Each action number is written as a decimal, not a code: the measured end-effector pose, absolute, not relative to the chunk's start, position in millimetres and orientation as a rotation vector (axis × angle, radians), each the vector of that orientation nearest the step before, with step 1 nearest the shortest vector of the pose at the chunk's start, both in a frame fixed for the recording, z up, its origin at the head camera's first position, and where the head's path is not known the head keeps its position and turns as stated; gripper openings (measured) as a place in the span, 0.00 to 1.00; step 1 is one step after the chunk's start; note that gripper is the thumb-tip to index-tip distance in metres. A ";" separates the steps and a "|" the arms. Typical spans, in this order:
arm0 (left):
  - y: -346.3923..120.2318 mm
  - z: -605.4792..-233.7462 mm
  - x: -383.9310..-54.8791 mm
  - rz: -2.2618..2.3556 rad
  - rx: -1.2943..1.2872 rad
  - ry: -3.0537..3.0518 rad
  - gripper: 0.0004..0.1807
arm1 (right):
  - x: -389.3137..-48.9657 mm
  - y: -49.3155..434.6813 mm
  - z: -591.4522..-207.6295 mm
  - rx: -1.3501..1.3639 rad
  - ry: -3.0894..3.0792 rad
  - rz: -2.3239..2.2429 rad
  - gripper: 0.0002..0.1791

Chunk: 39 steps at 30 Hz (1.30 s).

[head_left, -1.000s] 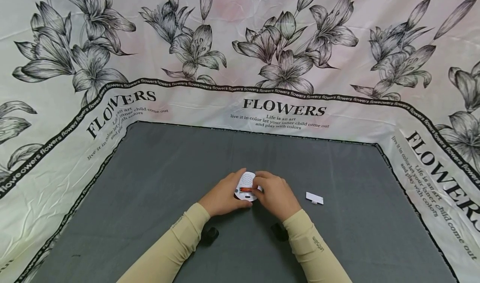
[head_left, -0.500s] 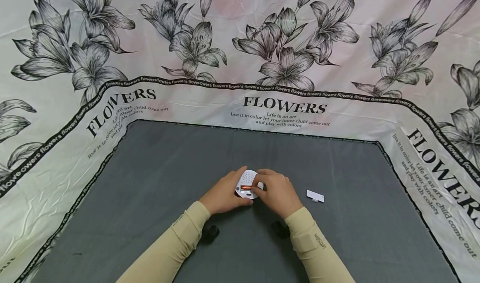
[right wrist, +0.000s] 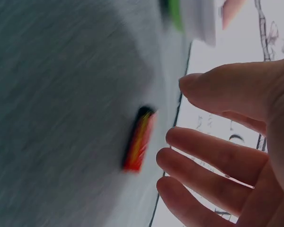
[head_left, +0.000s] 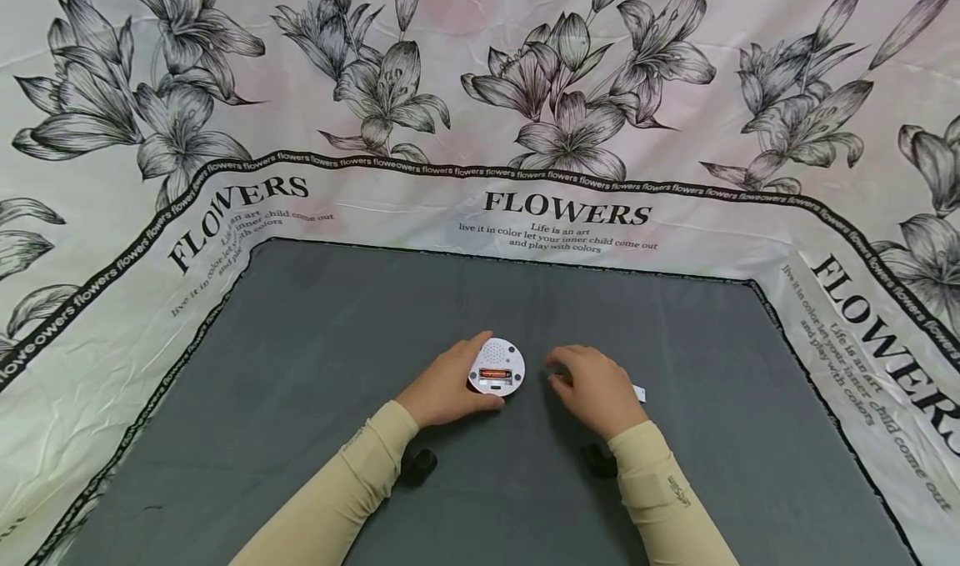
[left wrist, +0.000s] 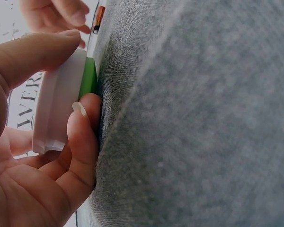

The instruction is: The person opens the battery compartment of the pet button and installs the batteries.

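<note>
My left hand (head_left: 447,387) grips a round white device (head_left: 492,353) by its edge, thumb on the near side. Speaker holes and an uncovered battery compartment face up, and an orange battery (head_left: 495,374) lies inside it. In the left wrist view the underside shows green (left wrist: 88,75). My right hand (head_left: 596,393) is apart from the device, its fingers loosely bent and holding nothing. Close to its fingertips, a loose red and black battery (right wrist: 140,141) lies on the grey cloth in the right wrist view; the hand hides it from the head view.
A white battery cover (head_left: 640,393) peeks out from behind the right hand. Dark wrist-worn pieces (head_left: 418,466) sit below both wrists. The grey tablecloth (head_left: 375,316) has a white flower-printed border with lettering along its far and side edges.
My right hand has let go at the device's compartment and moved right, partly covering the white cover. The battery in the compartment now shows fully. The left hand keeps its grip.
</note>
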<state>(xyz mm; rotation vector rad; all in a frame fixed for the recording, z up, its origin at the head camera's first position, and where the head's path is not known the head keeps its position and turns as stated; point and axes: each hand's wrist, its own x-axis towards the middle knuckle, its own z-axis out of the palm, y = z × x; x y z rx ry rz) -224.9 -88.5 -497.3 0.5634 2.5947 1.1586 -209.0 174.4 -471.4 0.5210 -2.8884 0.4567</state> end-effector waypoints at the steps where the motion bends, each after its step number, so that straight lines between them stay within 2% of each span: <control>1: -88.2 -497.0 -224.9 1.157 0.562 2.596 0.58 | -208.2 177.7 -472.7 0.511 -2.895 0.445 0.07; 30: -87.6 -494.9 -223.0 1.143 0.564 2.619 0.57 | -215.3 182.0 -485.3 0.497 -2.901 0.363 0.05; 39: -88.1 -494.1 -223.7 1.157 0.572 2.608 0.57 | -210.1 168.5 -467.4 0.600 -2.774 0.395 0.07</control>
